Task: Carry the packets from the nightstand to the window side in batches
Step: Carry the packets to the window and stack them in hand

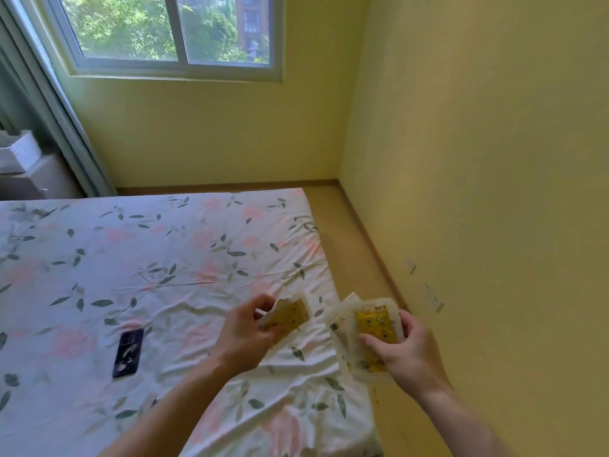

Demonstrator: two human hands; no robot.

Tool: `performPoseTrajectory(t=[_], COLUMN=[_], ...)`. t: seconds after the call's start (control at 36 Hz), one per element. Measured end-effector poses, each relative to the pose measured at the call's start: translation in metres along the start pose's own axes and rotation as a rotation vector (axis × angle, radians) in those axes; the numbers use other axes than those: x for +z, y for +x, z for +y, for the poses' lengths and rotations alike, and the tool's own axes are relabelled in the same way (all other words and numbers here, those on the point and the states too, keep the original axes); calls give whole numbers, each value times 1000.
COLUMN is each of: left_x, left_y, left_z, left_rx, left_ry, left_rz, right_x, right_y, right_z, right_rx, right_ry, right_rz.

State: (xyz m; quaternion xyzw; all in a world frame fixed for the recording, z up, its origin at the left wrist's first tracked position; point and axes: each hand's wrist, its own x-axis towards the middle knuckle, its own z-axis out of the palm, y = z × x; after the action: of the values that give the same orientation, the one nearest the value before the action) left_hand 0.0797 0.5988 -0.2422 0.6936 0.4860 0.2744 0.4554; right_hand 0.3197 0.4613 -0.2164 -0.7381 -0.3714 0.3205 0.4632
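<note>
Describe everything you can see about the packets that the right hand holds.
The packets are a small fanned stack of flat, clear plastic sleeves with pale edges; how many is unclear. The front one shows a yellow printed insert with small dark and white marks. The right hand grips them from the right and below, thumb across the front, standing nearly upright and tilted slightly left. They hang in the air over the right edge of the bed, touching nothing else.
</note>
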Motion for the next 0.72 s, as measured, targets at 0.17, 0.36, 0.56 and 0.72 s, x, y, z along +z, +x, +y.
performPoseTrajectory(t=[0.17,0.36,0.56,0.72], left_x=[103,176,200,222], left_y=[-1,-10,17,84], left_z=[48,90,127,152], left_rx=[-22,-86,-140,-125], left_ry=[-18,12,-28,-78], left_rz=[99,203,365,461], right_x=[-111,-205,-237,-251], right_y=[43,98,180,266], right_z=[37,59,49,30], right_rx=[-47,-74,-145,-191], right_ry=[26,22,37,87], right_rz=[-7,-119,-237,-318])
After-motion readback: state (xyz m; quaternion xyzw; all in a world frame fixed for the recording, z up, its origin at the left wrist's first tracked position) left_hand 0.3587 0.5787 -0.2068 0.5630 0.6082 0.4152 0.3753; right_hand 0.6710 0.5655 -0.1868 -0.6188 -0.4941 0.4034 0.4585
